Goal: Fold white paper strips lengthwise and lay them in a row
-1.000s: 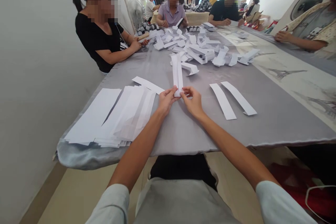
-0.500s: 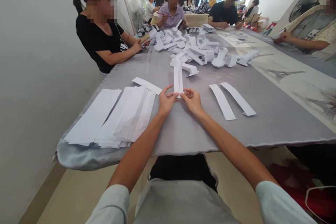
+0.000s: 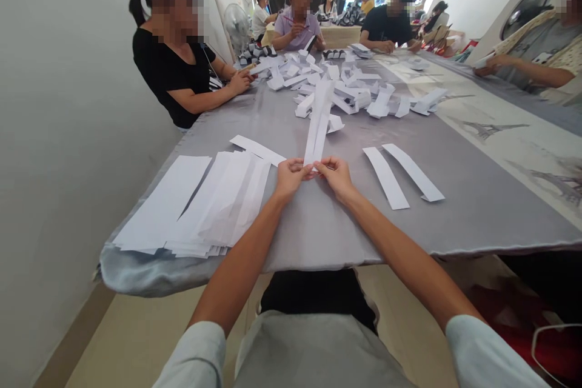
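My left hand (image 3: 289,177) and my right hand (image 3: 335,176) meet over the grey tablecloth (image 3: 477,194), and both pinch the near end of a long folded white paper strip (image 3: 319,121). The strip points away from me and leans a little to the right, its far end lifted towards the heap in the middle. A fanned stack of flat white paper strips (image 3: 200,203) lies just left of my left hand. Two loose strips (image 3: 400,176) lie to the right of my right hand.
A heap of folded white paper pieces (image 3: 336,82) covers the table's middle. Several other people sit round the table, one in black at the left (image 3: 175,70) with hands on paper. A fan (image 3: 236,21) stands at the back left, and the wall runs close along the left side.
The strip in my hands has swung from pointing straight away to leaning right, and its far end has risen. My fingers have closed tighter on its near end.
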Motion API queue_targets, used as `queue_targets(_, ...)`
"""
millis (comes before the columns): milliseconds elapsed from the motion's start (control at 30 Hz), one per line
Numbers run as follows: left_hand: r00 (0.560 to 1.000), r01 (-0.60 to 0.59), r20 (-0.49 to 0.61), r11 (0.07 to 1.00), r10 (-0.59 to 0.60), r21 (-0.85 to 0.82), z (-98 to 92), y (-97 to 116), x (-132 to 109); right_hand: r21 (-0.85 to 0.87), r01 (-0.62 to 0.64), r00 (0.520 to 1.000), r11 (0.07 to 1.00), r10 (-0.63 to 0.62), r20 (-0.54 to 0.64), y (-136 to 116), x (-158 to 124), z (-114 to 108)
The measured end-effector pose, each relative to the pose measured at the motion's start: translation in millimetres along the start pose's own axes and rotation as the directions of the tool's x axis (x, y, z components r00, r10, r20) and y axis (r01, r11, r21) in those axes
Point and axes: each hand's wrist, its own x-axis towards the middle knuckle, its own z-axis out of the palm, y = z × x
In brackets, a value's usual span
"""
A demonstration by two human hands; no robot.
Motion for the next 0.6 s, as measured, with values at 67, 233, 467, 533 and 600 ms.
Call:
queue_targets(67, 1.000, 0.024, 0.001, 1.000, -0.024, 0.020, -2.7, -1.1, 0.6, -0.022, -0.018, 0.998, 1.000, 0.019, 0.056, -0.6, 0.1, -0.6)
queue_targets(233, 0.996, 0.049, 0.069, 0.998, -0.052, 0.040, -1.3, -2.4, -0.7, -0.062, 0.061, 0.996, 0.996, -0.057, 0.067, -2.5, 1.7, -4.9)
queue_targets(467, 0.999, 0.009, 0.049, 1.000, -0.011, 0.029, 3.1, 0.1, -1.4, -0.081, 0.091, 0.994, 0.993, -0.085, 0.076, -8.5, 0.4, -5.8)
queue_targets(533, 0.997, -0.012, 0.071, 0.998, 0.008, 0.058, 1.0, -0.6, -1.0, -0.082, 0.113, 0.990, 0.990, -0.105, 0.098, -7.6, 0.5, -5.1)
queue_targets(600, 0.994, -0.038, 0.107, 0.996, 0.029, 0.084, -0.3, -2.0, -1.0, -0.121, 0.130, 0.989, 0.984, -0.120, 0.087, -5.8, 1.5, -5.9)
